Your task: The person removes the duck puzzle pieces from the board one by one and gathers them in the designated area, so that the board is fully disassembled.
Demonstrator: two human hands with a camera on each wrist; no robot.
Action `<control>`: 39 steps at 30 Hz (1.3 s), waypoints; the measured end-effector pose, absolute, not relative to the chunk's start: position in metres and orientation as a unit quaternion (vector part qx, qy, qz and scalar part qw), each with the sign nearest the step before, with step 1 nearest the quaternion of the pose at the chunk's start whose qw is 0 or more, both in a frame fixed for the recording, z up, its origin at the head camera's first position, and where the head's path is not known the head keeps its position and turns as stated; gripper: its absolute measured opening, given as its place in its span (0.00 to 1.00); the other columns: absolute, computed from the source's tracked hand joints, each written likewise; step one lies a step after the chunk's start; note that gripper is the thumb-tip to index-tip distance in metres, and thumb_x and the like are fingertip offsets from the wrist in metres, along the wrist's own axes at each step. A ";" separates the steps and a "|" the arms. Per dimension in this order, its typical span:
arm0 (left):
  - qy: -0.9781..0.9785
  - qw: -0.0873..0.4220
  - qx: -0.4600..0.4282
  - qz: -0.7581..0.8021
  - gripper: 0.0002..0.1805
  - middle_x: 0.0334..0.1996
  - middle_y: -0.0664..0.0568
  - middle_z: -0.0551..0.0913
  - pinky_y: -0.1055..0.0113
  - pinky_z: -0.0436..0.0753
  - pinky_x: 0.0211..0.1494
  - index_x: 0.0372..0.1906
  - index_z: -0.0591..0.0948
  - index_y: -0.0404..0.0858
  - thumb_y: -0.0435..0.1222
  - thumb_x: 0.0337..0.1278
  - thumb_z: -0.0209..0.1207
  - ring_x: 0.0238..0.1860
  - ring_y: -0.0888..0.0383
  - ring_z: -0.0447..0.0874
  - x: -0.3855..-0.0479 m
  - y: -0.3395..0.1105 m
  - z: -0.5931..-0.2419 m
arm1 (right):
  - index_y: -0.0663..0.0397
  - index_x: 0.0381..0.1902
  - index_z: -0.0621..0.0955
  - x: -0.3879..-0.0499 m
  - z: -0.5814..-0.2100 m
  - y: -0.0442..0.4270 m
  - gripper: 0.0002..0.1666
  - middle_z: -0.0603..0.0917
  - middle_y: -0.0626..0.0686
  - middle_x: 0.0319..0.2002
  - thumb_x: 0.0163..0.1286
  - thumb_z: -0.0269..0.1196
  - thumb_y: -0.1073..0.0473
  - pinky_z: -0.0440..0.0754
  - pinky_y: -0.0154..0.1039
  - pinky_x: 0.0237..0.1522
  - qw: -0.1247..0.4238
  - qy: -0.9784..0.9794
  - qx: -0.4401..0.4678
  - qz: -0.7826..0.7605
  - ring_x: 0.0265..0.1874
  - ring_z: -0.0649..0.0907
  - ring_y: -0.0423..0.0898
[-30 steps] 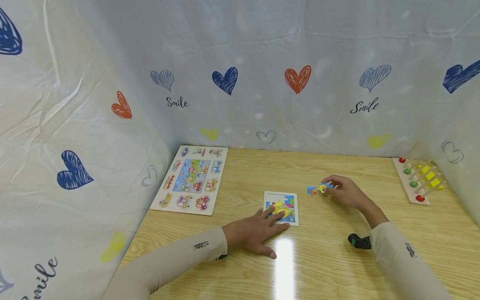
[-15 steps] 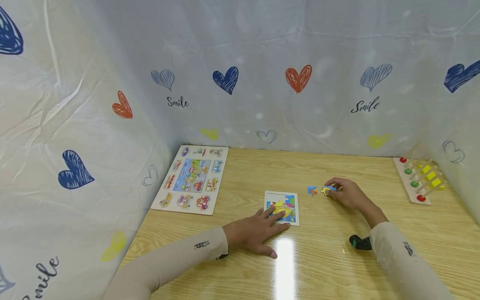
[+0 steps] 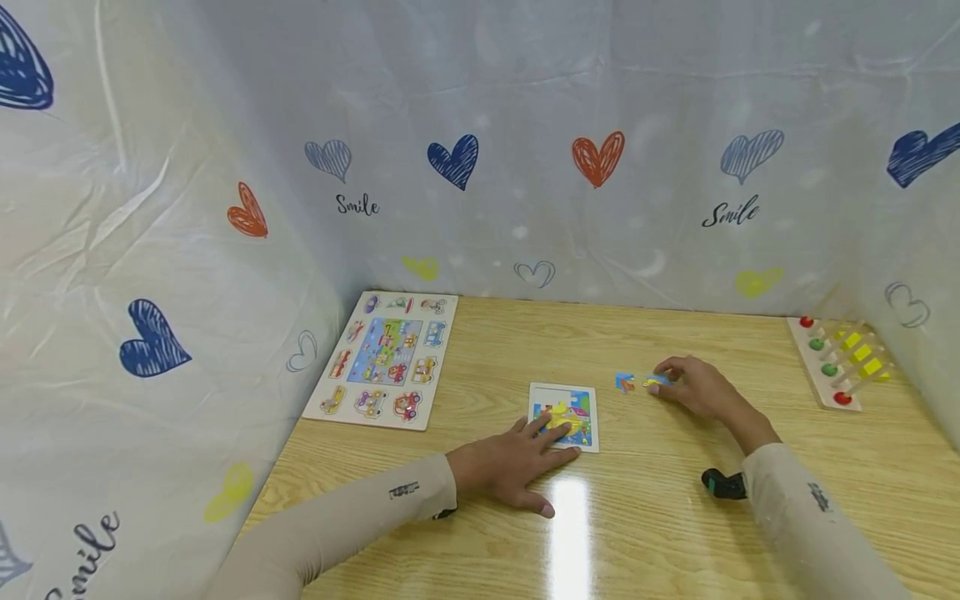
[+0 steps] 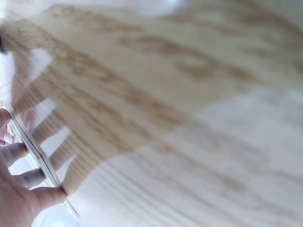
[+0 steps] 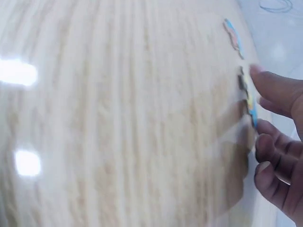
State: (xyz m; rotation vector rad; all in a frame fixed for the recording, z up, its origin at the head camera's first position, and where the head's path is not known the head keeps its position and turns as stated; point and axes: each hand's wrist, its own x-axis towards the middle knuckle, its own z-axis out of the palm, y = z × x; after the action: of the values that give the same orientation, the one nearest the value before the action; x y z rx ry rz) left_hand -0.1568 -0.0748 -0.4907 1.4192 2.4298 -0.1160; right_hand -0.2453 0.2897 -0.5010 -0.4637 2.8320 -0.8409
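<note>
My left hand [image 3: 517, 471] lies spread over a small white-framed jigsaw puzzle [image 3: 542, 387], its fingers resting on the picture and frame. Part of the yellow and blue picture is hidden under those fingers. An unfilled pale area shows at the puzzle's upper left. To the right, my right hand [image 3: 693, 389] pinches a blue and yellow puzzle piece [image 5: 250, 101] low at the tabletop, thumb at one end and fingers at the other. Just left of it lies a second loose puzzle piece [image 3: 624, 382], blue and orange, apart from the hand.
A larger vehicle puzzle board [image 3: 378, 360] lies at the back left. At the far right stands a wooden peg rack [image 3: 828, 367] with red and green balls, and yellow blocks [image 3: 862, 354] beside it. A heart-printed curtain [image 3: 525, 225] borders the wooden table [image 3: 637, 533].
The piece at my right hand has slid slightly right, opening a gap between it and the other loose piece. My left hand has stayed on the framed puzzle.
</note>
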 end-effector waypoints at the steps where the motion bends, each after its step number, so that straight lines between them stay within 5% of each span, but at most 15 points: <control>1: 0.851 0.161 0.498 -0.042 0.49 0.82 0.45 0.43 0.40 0.59 0.76 0.82 0.46 0.54 0.72 0.64 0.43 0.81 0.38 0.40 -0.157 -0.075 -0.491 | 0.62 0.54 0.81 -0.245 -0.500 0.292 0.26 0.84 0.64 0.45 0.69 0.67 0.47 0.78 0.62 0.48 0.081 0.943 -0.157 -0.283 0.46 0.82 0.63; 29: 0.852 0.168 0.494 -0.044 0.50 0.82 0.47 0.41 0.40 0.57 0.77 0.82 0.45 0.54 0.72 0.64 0.43 0.81 0.38 0.38 -0.158 -0.074 -0.493 | 0.60 0.52 0.83 -0.246 -0.495 0.300 0.21 0.84 0.64 0.45 0.68 0.69 0.52 0.78 0.60 0.47 0.107 0.940 -0.158 -0.284 0.45 0.82 0.60; 35: 0.851 0.170 0.495 -0.041 0.49 0.82 0.47 0.41 0.39 0.56 0.77 0.82 0.45 0.54 0.72 0.64 0.43 0.81 0.38 0.38 -0.158 -0.074 -0.493 | 0.61 0.54 0.82 -0.245 -0.489 0.297 0.22 0.83 0.59 0.42 0.69 0.68 0.51 0.77 0.50 0.43 0.105 0.940 -0.159 -0.285 0.41 0.80 0.52; 39: 0.851 0.168 0.496 -0.043 0.49 0.82 0.47 0.40 0.40 0.56 0.77 0.82 0.45 0.54 0.72 0.64 0.43 0.81 0.38 0.38 -0.159 -0.074 -0.493 | 0.62 0.56 0.80 -0.245 -0.484 0.287 0.22 0.82 0.57 0.42 0.71 0.66 0.53 0.75 0.41 0.34 0.112 0.927 -0.181 -0.309 0.29 0.77 0.45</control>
State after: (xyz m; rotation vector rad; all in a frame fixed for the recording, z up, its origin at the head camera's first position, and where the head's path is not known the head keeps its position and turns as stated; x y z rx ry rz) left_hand -0.1587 -0.0739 -0.4933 1.4105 2.4204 -0.1232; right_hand -0.2446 0.2868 -0.4838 -0.5321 2.7213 -0.9062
